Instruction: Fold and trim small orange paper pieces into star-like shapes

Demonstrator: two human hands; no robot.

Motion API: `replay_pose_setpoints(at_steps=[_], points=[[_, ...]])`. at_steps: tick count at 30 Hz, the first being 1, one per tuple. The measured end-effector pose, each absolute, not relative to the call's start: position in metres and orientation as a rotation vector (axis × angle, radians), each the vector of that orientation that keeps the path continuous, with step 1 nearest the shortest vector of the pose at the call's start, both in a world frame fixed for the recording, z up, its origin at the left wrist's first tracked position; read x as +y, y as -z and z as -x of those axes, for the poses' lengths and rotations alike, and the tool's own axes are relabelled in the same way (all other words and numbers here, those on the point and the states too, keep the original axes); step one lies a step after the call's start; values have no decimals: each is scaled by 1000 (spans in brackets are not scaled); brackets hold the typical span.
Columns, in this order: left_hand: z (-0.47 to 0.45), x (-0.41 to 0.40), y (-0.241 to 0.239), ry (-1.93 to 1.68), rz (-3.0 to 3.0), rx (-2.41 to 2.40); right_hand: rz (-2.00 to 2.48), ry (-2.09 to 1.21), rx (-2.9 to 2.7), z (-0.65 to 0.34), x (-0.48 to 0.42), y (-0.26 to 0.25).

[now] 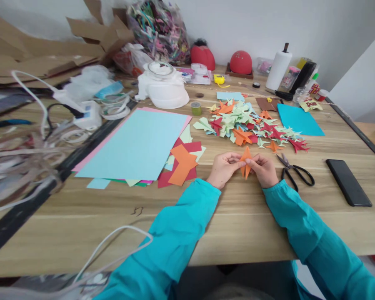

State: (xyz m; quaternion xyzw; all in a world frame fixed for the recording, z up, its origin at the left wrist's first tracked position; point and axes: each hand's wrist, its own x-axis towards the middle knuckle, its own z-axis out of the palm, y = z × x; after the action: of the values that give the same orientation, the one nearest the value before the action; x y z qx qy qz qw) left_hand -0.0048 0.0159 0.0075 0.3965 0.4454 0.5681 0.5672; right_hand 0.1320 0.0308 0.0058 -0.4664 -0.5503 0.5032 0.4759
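Orange paper [246,157] is being pinched in both hands [223,168] [265,170] while, far left on the table [250,229], a clear bag [159,35] is holding multicoloured scraps [151,18] near a white wall [256,21].

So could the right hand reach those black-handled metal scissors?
Probably yes: the scissors lie close beside the right hand, nothing visible between, though it is pinching the folded orange paper.

The near folded paper [246,170] is orange, and the sleeves [178,221] are turquoise. The far pile of paper shapes [236,116] mixes pale green, orange and red. The large sheet [137,141] at left is pale blue. The bench [237,225] is light brown with darker grain.
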Motion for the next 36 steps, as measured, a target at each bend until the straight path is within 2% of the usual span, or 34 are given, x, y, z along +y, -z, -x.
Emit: replay_pose_setpoints(at_steps=[36], points=[[6,17,-8,-1299,-782,959,1094,-1290,-1291,-132,31,-7]])
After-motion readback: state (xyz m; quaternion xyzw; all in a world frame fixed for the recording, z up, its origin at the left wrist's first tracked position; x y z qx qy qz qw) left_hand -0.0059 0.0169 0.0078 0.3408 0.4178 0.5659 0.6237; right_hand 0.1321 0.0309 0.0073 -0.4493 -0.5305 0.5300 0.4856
